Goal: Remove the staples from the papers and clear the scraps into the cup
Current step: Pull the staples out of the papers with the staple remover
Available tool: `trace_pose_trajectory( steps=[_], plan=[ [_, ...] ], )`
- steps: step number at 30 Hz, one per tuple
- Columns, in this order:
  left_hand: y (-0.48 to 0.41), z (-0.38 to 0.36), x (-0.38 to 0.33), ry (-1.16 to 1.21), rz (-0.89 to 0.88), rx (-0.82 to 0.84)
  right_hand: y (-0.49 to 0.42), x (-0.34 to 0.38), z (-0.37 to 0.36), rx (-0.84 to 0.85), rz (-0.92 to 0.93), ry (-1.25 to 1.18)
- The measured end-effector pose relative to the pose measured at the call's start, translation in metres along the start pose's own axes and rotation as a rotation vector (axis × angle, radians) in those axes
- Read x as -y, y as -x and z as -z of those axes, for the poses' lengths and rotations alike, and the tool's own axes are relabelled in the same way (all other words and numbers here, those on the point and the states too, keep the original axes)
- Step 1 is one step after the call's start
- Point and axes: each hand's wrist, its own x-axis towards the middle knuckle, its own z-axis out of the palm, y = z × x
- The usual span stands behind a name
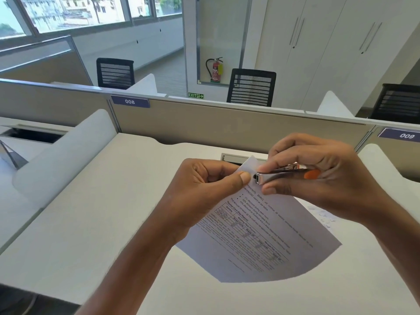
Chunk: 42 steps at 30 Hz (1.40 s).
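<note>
The printed papers (256, 242) are held up above the white desk (91, 223), hanging down from their upper corner. My left hand (204, 189) pinches that corner between thumb and fingers. My right hand (318, 176) grips a metal staple remover with an orange part (279, 175), its jaw end touching the paper corner right beside my left thumb. The staple itself is hidden by the tool and fingers. No cup is in view.
Small white paper scraps (322, 215) lie on the desk under my right wrist. A beige partition (227, 123) with a cable slot (234, 158) runs along the desk's far edge. White curved dividers (61, 155) stand on both sides. Black chairs stand beyond.
</note>
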Motion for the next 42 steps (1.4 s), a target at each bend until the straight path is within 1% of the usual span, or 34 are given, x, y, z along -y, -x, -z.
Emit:
trace_pose_trajectory(
  steps=[8,16,22,28,35,38,40,42],
  plan=[
    [0.001,0.001,-0.001,0.003,-0.005,0.008,0.002,0.004,0.001,-0.011,-0.029,-0.007],
    [0.000,0.001,-0.002,-0.016,-0.027,0.024,0.000,0.004,0.001,0.005,0.031,0.033],
    [-0.001,0.003,-0.004,-0.003,0.016,0.061,-0.001,-0.003,0.003,0.039,0.097,0.016],
    [-0.003,0.004,0.002,0.056,0.075,0.109,-0.002,-0.007,0.002,0.048,0.152,0.052],
    [-0.008,0.007,0.009,0.133,0.117,0.126,-0.001,-0.010,0.003,0.058,0.149,0.006],
    [-0.009,0.006,0.009,0.128,0.116,0.082,0.001,-0.012,0.003,0.035,0.099,-0.059],
    [-0.007,0.006,0.008,0.131,0.112,0.049,0.005,-0.012,0.001,-0.053,0.010,-0.160],
    [-0.005,0.005,0.008,0.152,0.107,0.016,0.010,-0.009,0.000,-0.178,-0.145,-0.325]
  ],
)
